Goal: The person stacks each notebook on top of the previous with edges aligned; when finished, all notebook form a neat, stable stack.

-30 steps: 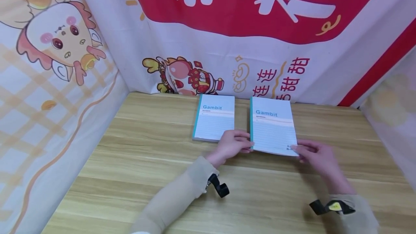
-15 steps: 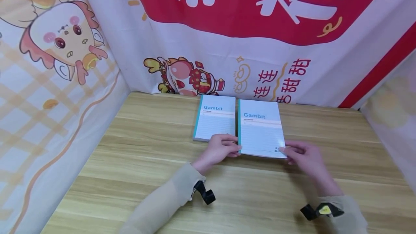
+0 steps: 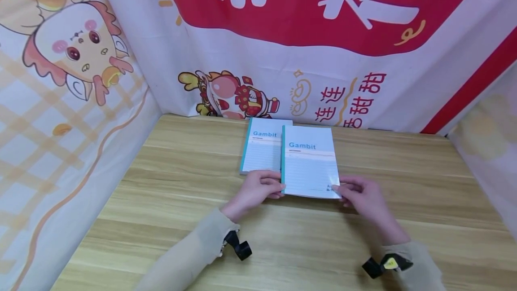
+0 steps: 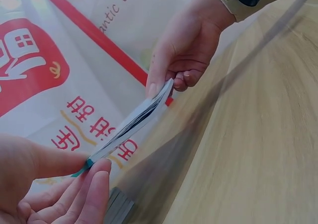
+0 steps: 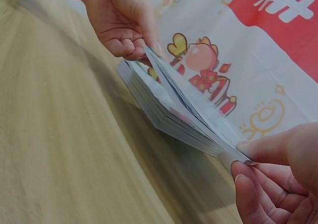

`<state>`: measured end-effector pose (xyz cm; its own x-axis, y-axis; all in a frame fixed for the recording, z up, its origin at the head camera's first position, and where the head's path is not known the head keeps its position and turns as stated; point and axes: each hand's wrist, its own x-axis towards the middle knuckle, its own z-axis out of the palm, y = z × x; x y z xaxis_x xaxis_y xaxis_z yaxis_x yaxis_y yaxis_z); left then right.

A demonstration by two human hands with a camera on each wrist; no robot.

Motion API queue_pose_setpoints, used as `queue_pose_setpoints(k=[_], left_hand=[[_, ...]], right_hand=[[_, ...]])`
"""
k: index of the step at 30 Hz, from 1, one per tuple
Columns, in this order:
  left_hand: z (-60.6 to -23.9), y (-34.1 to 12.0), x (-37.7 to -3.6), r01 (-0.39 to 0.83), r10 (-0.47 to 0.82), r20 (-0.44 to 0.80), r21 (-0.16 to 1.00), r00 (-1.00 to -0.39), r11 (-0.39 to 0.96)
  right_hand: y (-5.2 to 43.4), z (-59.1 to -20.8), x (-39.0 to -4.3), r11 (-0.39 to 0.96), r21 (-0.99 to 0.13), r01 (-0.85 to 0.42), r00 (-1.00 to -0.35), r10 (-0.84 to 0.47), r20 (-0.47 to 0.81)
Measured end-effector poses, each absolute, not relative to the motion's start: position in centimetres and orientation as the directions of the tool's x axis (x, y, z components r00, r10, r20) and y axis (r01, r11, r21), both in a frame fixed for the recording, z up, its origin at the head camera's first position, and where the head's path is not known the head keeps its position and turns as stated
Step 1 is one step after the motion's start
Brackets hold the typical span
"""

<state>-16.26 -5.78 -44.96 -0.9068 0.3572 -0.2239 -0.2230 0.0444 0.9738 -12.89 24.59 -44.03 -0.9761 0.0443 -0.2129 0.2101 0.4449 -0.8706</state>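
Both hands pinch the near corners of the top notebook, left hand and right hand, mid-frame partly overlapping the stack, so I'd keep it level and square edges before lowering

I saw that the held notebook had a smooth paper cover with a slight gloss near its lower corner. The second notebook looked matt, with thin paper pages. The surface was pale wood-grain laminate, smooth and matt. The backdrop was printed cloth, softly creased. The sleeves were beige knit fabric.
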Motion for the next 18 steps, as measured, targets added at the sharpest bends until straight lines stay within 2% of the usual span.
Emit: queue_pose_setpoints(k=[18], left_hand=[[-44.9, -9.3, -15.9, -0.219, 0.289, -0.24, 0.97, -0.927, 0.104]], right_hand=[[21.3, -44.6, -14.0, 0.403, -0.888, 0.221, -0.971, 0.011, -0.237]])
